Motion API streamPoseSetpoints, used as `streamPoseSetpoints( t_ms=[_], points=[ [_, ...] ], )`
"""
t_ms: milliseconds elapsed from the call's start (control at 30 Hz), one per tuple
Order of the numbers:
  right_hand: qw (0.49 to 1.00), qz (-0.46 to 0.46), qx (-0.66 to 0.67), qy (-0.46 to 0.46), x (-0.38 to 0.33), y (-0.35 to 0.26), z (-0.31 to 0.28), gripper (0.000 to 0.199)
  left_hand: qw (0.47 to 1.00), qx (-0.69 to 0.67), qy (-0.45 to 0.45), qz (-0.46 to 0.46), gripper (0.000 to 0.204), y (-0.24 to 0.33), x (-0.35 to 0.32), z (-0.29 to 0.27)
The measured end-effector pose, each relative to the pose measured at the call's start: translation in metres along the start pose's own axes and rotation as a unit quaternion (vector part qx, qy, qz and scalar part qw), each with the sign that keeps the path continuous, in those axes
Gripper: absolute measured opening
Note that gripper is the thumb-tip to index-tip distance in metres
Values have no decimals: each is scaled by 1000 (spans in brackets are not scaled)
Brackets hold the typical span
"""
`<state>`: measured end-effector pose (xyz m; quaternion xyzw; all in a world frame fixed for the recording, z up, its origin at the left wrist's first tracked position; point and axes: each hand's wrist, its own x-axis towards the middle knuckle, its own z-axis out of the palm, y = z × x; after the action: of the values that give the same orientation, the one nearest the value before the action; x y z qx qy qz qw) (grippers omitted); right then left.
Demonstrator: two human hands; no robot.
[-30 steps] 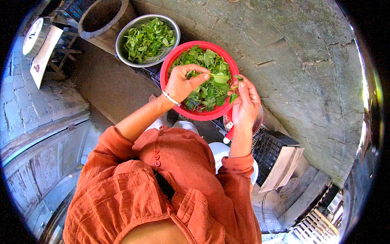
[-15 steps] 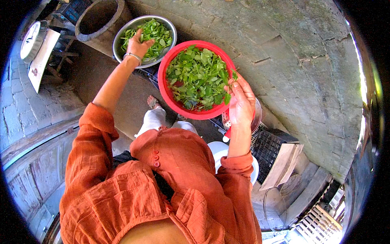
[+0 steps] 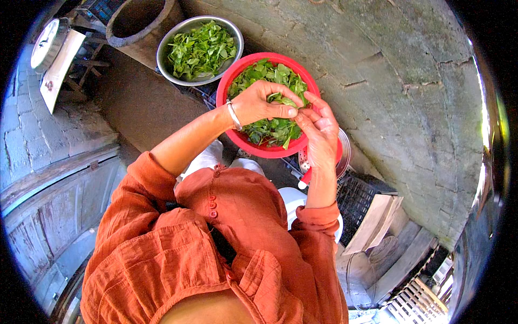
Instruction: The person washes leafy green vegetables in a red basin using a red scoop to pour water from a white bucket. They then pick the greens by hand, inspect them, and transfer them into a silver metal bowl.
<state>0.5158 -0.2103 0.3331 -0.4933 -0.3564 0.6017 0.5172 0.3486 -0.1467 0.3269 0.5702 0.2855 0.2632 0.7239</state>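
My left hand (image 3: 261, 102) is over a red plastic basin (image 3: 222, 96) with its thumb and fingers pinched on a green leafy sprig (image 3: 280, 99). The fingertips of my right hand (image 3: 321, 135) meet it from the right, closed around the same sprig; its stem is mostly hidden between the fingers. Loose leafy greens (image 3: 268, 134) lie in the basin under both hands. Beyond it to the left, a grey metal bowl (image 3: 163, 54) holds more picked green leaves (image 3: 202, 49). A bracelet (image 3: 233, 114) circles my left wrist.
A round, hollow clay-like vessel (image 3: 141, 42) stands left of the metal bowl. Right of my forearm are a perforated metal strainer (image 3: 344, 154), a black plastic crate (image 3: 356, 202) and wooden boards (image 3: 372, 224). A stone wall (image 3: 399, 108) rises along the right side.
My left hand has moved right, from the metal bowl to the red basin, and now pinches at the sprig in my right hand. The right hand stays near the basin's right rim.
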Motion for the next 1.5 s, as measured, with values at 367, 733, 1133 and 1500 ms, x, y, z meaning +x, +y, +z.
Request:
streamPoseSetpoints(
  t_ms=[367, 733, 1133, 1500],
  points=[
    [992, 36, 109, 46, 7, 63, 11, 38, 983, 46, 177, 15, 12, -54, -22, 12],
    [846, -80, -519, 90, 70, 253, -39, 36, 908, -245, 241, -238, 12, -119, -93, -12],
    [746, -127, -641, -127, 78, 279, -51, 26, 875, -393, 191, -211, 13, -112, -98, -51],
    [733, -115, -653, -151, 106, 258, -39, 24, 879, -389, 187, -205, 15, -120, -94, -57]
  ],
)
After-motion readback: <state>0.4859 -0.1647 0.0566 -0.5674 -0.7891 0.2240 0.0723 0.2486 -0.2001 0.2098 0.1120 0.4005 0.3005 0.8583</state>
